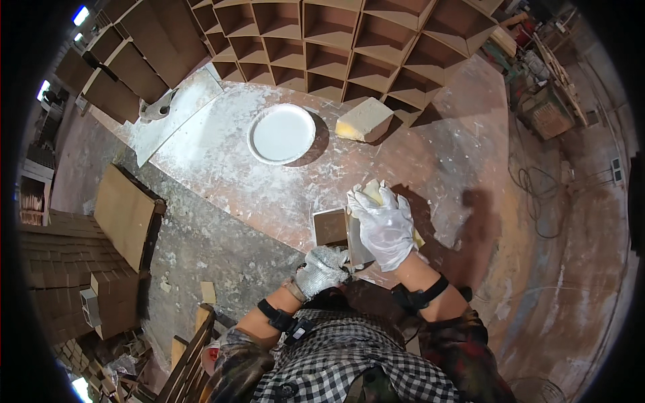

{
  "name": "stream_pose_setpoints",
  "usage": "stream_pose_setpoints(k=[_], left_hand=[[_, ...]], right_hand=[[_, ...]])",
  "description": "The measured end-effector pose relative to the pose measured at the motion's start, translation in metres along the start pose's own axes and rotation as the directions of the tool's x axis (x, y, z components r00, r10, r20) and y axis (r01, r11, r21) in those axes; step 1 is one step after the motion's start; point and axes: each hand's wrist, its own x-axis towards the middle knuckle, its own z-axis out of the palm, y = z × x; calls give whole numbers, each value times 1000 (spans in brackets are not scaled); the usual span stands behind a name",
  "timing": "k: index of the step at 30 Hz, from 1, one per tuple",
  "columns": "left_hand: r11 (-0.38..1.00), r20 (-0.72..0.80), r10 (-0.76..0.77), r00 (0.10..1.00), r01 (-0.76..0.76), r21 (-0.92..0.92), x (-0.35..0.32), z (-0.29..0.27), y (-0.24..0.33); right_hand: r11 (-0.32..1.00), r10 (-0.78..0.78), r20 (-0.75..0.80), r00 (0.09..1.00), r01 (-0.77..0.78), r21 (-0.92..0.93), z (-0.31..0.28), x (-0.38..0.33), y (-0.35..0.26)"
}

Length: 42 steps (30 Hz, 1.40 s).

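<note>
Right hand (384, 228) points forward along the box (331, 227), left hand (322, 272) curled nearer.

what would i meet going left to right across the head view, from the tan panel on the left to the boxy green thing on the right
Tan panel → round white basin → white-gloved right hand → boxy green thing

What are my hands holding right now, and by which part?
Left hand: the small open box, seemingly by its near edge. Right hand: a pale yellow piece, apparently around its middle.
</note>
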Motion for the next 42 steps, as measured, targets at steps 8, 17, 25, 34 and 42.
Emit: stream_pose_setpoints(k=[8, 17, 25, 34, 42], left_hand=[[988, 159, -155, 975, 156, 9, 0, 12, -8], [987, 255, -150, 955, 129, 95, -1, 8, -5], [977, 77, -207, 975, 201, 77, -1, 0, 8], [987, 39, -118, 992, 121, -109, -9, 6, -3], [997, -23, -73, 997, 73, 6, -12, 6, -7]], right_hand=[[981, -47, 26, 999, 42, 192, -20, -67, -27], [981, -91, 86, 992, 74, 181, -18, -38, -18], [987, -150, 35, 988, 148, 68, -11, -36, -11], [975, -126, 71, 990, 110, 194, -21, -104, -26], [993, 26, -19, 999, -24, 116, 1, -31, 38]])
